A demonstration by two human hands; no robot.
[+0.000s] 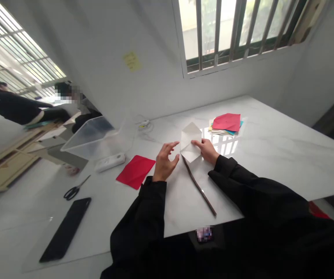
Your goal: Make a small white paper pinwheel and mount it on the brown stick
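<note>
Folded paper (pixel 189 135) sits under the right hand (pixel 206 150), left hand (pixel 163 162) raised beside.

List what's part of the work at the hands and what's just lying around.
In use: folded white paper, right hand, left hand.

Lying about: dark strip, red paper sheet, coloured paper stack, scissors, flat black slab, clear plastic box, white power strip.

Bright window daylight (pixel 238 33); glare on the tabletop (pixel 283 155); warped edges
</note>
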